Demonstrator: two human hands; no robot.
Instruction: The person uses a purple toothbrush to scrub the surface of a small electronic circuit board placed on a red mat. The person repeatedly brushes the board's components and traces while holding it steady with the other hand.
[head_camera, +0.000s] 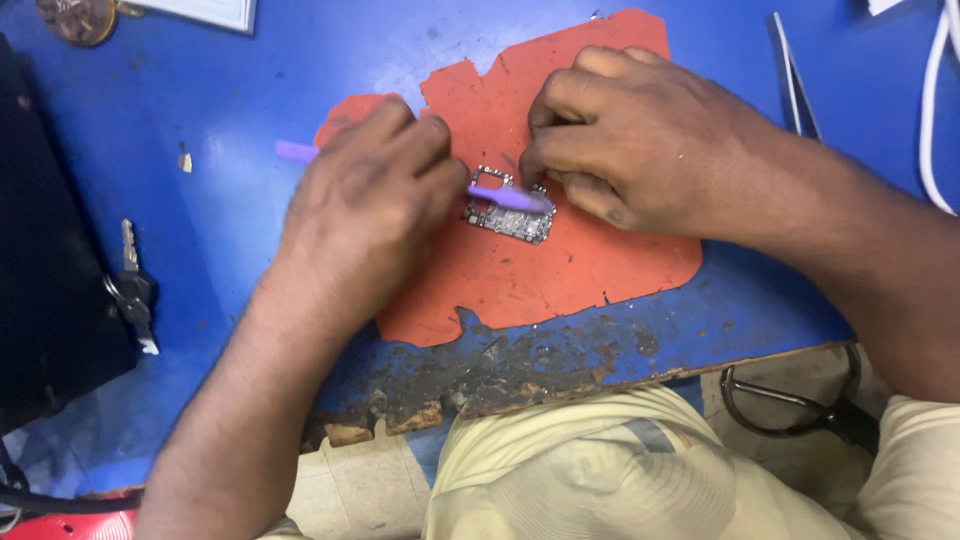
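Note:
A small circuit board (505, 212) lies on a torn orange mat (560, 270) in the middle of the blue tabletop (230, 80). My left hand (365, 200) grips a purple brush-like tool (505, 197) whose head rests across the board; its handle end sticks out to the left of my fist. My right hand (640, 135) is curled with its fingertips pressing on the board's right edge, holding it down.
A key on a ring (130, 285) lies at the left beside a black case (45, 250). Metal tweezers (792, 75) and a white cable (935, 110) sit at the far right. The table's near edge (520, 370) is chipped and burnt.

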